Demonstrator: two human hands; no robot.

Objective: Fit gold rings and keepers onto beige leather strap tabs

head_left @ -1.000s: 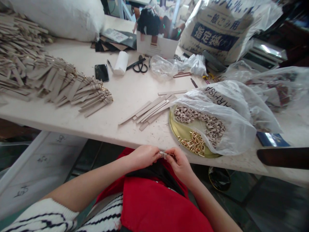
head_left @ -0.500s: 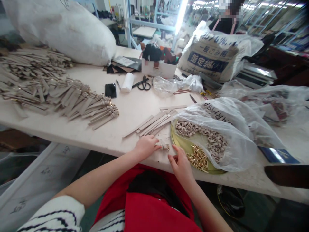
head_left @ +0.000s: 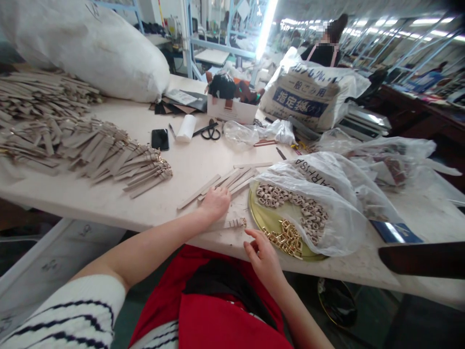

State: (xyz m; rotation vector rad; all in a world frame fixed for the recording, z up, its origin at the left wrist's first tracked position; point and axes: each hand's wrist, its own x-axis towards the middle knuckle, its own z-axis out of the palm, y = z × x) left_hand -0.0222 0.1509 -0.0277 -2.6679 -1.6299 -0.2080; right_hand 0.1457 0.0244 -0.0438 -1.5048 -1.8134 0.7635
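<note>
My left hand (head_left: 215, 202) is on the near ends of several flat beige straps (head_left: 238, 180), its fingers bent down and closed on a strap; the fingertips are partly hidden. Just below it lies a finished-looking beige strap with a small gold buckle (head_left: 242, 222) at its right end, free of both hands. My right hand (head_left: 264, 256) holds nothing, with thumb and forefinger apart near that buckle. Beside this hand, a yellow-green round tray (head_left: 258, 213) bears a heap of gold buckles (head_left: 288, 240) and many small beige loops (head_left: 312, 215).
A clear plastic bag (head_left: 345, 203) partly covers the tray. Piles of buckled straps (head_left: 109, 150) fill the table's left side. Behind are a phone (head_left: 160, 139), a white roll (head_left: 186, 128), black scissors (head_left: 210, 132) and a white box (head_left: 232, 110). A dark bar (head_left: 421, 259) juts in at right.
My left hand has let go of the buckled strap and moved up and away onto the loose straps. My right hand stays near the buckle. The whole view has shifted slightly.
</note>
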